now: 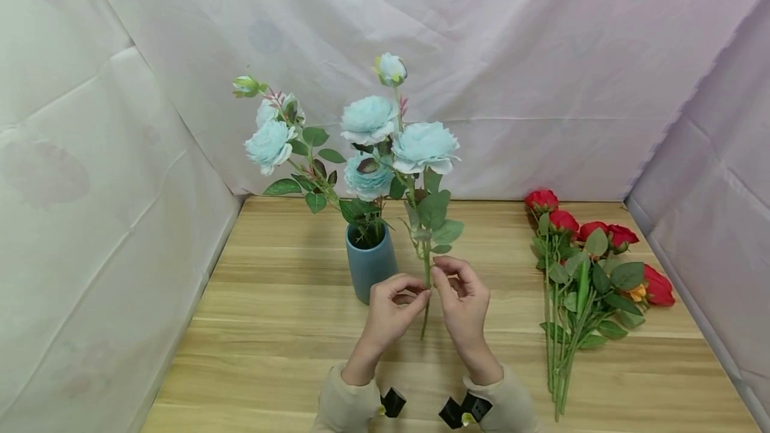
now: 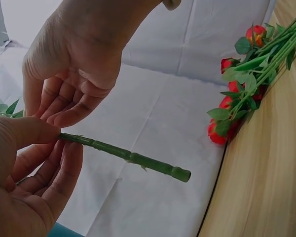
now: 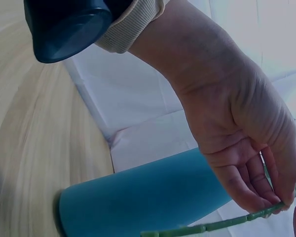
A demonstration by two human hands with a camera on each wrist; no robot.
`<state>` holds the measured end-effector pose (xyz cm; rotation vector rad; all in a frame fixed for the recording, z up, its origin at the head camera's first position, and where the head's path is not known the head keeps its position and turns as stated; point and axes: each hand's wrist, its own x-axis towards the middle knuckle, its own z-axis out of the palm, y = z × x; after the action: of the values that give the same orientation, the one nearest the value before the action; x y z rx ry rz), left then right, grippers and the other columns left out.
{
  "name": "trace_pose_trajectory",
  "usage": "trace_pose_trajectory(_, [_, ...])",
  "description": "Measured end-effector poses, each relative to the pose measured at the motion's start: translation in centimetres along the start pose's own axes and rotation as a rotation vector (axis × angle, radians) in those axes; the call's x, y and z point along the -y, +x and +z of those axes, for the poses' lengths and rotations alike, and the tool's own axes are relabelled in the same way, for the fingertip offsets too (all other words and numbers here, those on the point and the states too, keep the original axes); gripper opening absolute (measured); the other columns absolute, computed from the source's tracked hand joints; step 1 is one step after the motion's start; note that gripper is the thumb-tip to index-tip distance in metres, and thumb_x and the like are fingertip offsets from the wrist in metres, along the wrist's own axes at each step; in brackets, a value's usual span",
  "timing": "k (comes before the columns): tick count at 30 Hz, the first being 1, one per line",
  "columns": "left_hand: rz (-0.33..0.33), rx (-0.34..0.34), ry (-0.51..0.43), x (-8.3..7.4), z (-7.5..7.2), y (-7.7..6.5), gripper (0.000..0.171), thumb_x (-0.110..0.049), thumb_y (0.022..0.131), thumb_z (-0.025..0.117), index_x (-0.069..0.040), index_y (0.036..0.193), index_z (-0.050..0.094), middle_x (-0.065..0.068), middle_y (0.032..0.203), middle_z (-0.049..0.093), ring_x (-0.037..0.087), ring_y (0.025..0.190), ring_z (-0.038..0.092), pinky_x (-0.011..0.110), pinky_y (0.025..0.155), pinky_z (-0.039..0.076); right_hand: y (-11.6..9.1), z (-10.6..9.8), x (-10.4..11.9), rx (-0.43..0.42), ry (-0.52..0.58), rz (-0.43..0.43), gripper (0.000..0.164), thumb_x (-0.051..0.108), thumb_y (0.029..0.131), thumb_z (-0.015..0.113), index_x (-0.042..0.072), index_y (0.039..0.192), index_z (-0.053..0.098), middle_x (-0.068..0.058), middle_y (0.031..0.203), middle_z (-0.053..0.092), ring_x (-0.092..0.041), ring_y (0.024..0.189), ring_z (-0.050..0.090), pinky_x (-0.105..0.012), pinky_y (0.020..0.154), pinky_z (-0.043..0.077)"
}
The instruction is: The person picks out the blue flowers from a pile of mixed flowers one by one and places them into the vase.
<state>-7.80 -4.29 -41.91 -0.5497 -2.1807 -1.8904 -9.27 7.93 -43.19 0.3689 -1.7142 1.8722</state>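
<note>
My left hand (image 1: 394, 309) pinches the green stem of a light-blue artificial flower (image 1: 424, 147) between thumb and fingers. Slightly higher on that stem, my right hand (image 1: 464, 296) holds it with thumb and fingertips. The flower stands nearly upright in front of me, its leaves above my hands. In the left wrist view the bare lower end of the stem (image 2: 153, 164) sticks out past the left fingers. Just left of it stands a blue vase (image 1: 369, 269), holding more light-blue flowers (image 1: 269, 146) that spread left and upward.
Several red artificial roses (image 1: 564, 221) with long green stems lie in a bundle on the right of the wooden table (image 1: 259, 359). A small orange bloom (image 1: 636, 293) shows among them. Pale cloth (image 1: 529, 59) hangs behind the table and along both sides.
</note>
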Motion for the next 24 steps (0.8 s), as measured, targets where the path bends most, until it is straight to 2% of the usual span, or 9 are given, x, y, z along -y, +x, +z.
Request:
trace_pose_trajectory(5, [0.016,-0.014,0.011,0.0,-0.4,0.0,0.005,0.011,0.08,0.065,0.012,0.085,0.066,0.023,0.081,0.064,0.032,0.073,0.065,0.04,0.06,0.056,0.3,0.4,1.5,0.01,-0.009,0.024,0.011,-0.02,0.082,0.055,-0.02,0.091,0.059,-0.029,0.086,0.06,-0.005,0.076,0.055,-0.014,0.06,0.047])
trace_pose_trajectory(8, [0.023,-0.031,0.026,0.0,-0.7,0.0,0.005,0.012,0.079,0.065,0.012,0.085,0.066,0.022,0.08,0.064,0.029,0.072,0.065,0.036,0.06,0.056,0.3,0.5,1.8,0.019,-0.025,0.058,0.01,-0.018,0.083,0.055,-0.02,0.092,0.059,-0.021,0.087,0.063,-0.006,0.077,0.055,-0.015,0.061,0.047])
trace_pose_trajectory(12, [0.029,-0.07,0.069,-0.1,-1.1,0.0,0.005,0.012,0.079,0.066,0.01,0.083,0.067,0.019,0.079,0.065,0.026,0.071,0.065,0.033,0.06,0.056,0.2,0.5,1.3,0.034,-0.029,0.082,0.01,-0.016,0.085,0.055,-0.019,0.094,0.059,-0.022,0.086,0.063,-0.007,0.078,0.055,-0.015,0.06,0.047])
trace_pose_trajectory(15, [0.029,-0.094,0.089,-0.4,-1.5,0.1,0.005,0.011,0.078,0.067,0.009,0.082,0.067,0.019,0.079,0.065,0.025,0.07,0.065,0.033,0.059,0.056,0.1,0.5,0.9,0.045,-0.037,0.09,0.011,-0.016,0.085,0.055,-0.018,0.095,0.059,-0.032,0.087,0.059,-0.007,0.08,0.056,-0.015,0.061,0.047])
trace_pose_trajectory(20, [0.036,-0.118,0.096,-0.5,-2.1,0.2,0.004,0.01,0.078,0.068,0.009,0.082,0.067,0.019,0.08,0.065,0.022,0.07,0.064,0.033,0.059,0.056,0.0,0.6,0.5,0.063,-0.071,0.099,0.011,-0.013,0.086,0.056,-0.016,0.096,0.06,-0.031,0.09,0.061,-0.008,0.083,0.057,-0.016,0.064,0.048])
trace_pose_trajectory(24, [0.063,-0.134,0.105,-0.6,-2.5,0.3,0.005,0.011,0.078,0.068,0.01,0.082,0.067,0.019,0.079,0.065,0.024,0.069,0.065,0.036,0.058,0.056,0.0,0.7,0.3,0.079,-0.088,0.114,0.012,-0.012,0.086,0.057,-0.016,0.097,0.06,-0.029,0.092,0.063,-0.013,0.083,0.059,-0.018,0.065,0.049])
